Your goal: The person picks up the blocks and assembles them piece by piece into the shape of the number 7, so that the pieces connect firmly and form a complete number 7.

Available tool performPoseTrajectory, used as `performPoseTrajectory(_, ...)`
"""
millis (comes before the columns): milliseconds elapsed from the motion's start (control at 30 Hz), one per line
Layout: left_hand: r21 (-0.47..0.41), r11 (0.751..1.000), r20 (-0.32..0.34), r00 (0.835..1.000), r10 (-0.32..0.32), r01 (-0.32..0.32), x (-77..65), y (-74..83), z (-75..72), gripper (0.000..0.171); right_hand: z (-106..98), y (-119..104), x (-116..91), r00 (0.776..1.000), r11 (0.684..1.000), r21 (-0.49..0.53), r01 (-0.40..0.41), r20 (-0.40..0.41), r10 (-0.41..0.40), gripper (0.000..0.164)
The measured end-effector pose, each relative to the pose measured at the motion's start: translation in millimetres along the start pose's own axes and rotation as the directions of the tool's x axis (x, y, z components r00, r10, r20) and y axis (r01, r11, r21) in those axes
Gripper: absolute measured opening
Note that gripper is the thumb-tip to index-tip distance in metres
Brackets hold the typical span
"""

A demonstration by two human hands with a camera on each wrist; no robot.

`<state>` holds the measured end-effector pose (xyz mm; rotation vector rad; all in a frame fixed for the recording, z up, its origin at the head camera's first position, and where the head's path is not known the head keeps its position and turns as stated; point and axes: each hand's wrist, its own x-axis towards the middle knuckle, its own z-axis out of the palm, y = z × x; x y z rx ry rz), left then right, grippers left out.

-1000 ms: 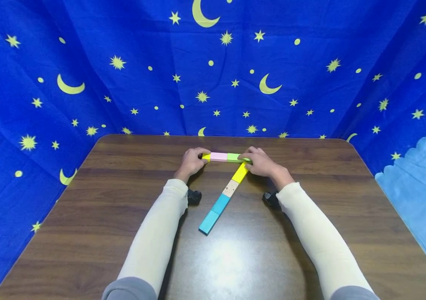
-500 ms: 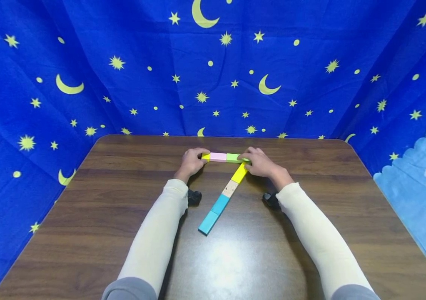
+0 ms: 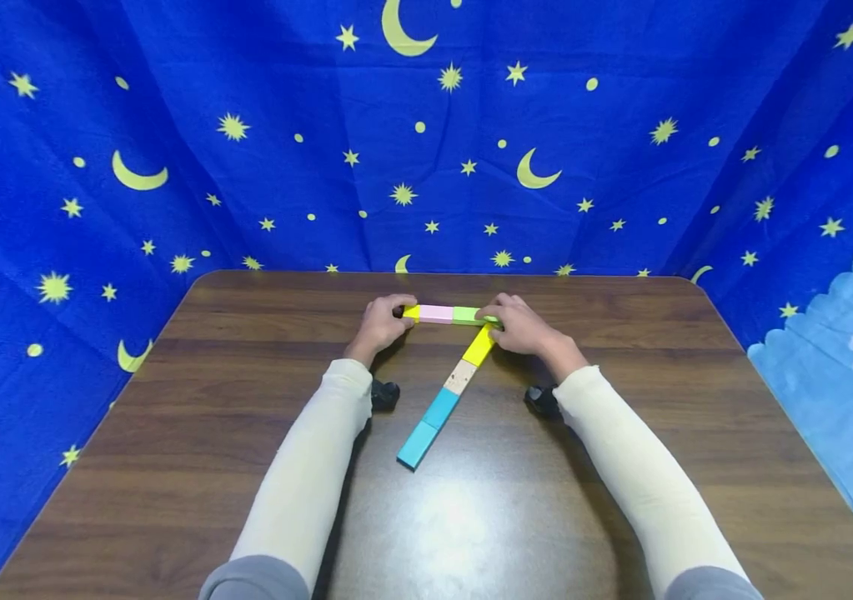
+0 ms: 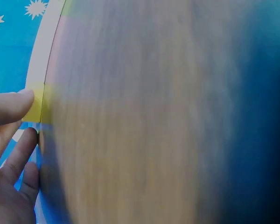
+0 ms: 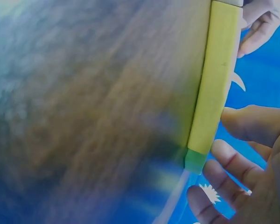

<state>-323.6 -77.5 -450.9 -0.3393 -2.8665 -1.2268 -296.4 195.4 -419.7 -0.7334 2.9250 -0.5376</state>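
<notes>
A short row of coloured blocks lies across the far part of the table: a yellow block, a pink block and a green block. My left hand pinches the yellow block at the row's left end; in the left wrist view the thumb lies against it. At the right end, my right hand holds the green block, partly hiding it. From there a slanting line comes toward me: another yellow block, a speckled beige block and two blue blocks. The fingers cover the corner where both lines meet.
The brown wooden table extends on all sides of the blocks. A blue star-and-moon cloth hangs behind its far edge. Black wrist cameras sit under both wrists, near the slanting line.
My left hand and forearm have shifted slightly to the left, showing a little more of the yellow block. My right hand and the slanting line have stayed put.
</notes>
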Motion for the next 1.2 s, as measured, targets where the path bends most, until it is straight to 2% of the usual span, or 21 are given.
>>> performPoseTrajectory(200,0.021,1.000,0.015,1.000,0.013,-0.013,-6.3,-4.9,-16.6,0.041,-9.8,3.0,-6.5,0.997,0.998,0.036,0.045,-0.059,-0.043,0.041)
performPoseTrajectory(367,0.085,0.996,0.065,0.998,0.025,-0.030,-20.8,-8.6,-41.4,0.044,-25.0,9.3,-30.6,0.994,0.997,0.039,0.070,-0.082,-0.067,0.042)
performPoseTrajectory(500,0.126,0.990,0.104,0.993,0.052,-0.065,-46.5,-10.6,-59.6,0.047,-34.1,16.4,-62.6,0.995,0.997,0.020,0.073,-0.076,-0.071,0.041)
performPoseTrajectory(633,0.212,0.967,0.113,0.986,0.121,-0.143,-80.5,-13.3,-81.3,0.047,-40.2,23.8,-95.6,0.996,0.998,-0.005,0.065,-0.067,-0.065,0.039)
performPoseTrajectory(800,0.309,0.929,0.074,0.979,0.192,-0.205,-119.5,-15.9,-110.5,0.045,-51.5,31.9,-133.7,0.991,0.997,-0.029,0.075,-0.112,-0.077,0.037)
performPoseTrajectory(967,0.353,0.905,0.006,0.968,0.250,-0.236,-154.4,-17.7,-126.8,0.043,-57.4,38.9,-168.8,0.982,0.995,-0.059,0.074,-0.171,-0.083,0.037)
performPoseTrajectory(1100,0.377,0.893,-0.030,0.961,0.276,-0.245,-170.2,-21.4,-132.6,0.043,-60.1,42.2,-185.2,0.985,0.998,-0.061,0.023,-0.168,-0.033,0.038)
performPoseTrajectory(1200,0.395,0.886,-0.030,0.961,0.276,-0.242,-171.9,-26.1,-131.3,0.043,-60.5,44.5,-188.4,0.982,0.998,-0.068,0.014,-0.186,-0.027,0.039)
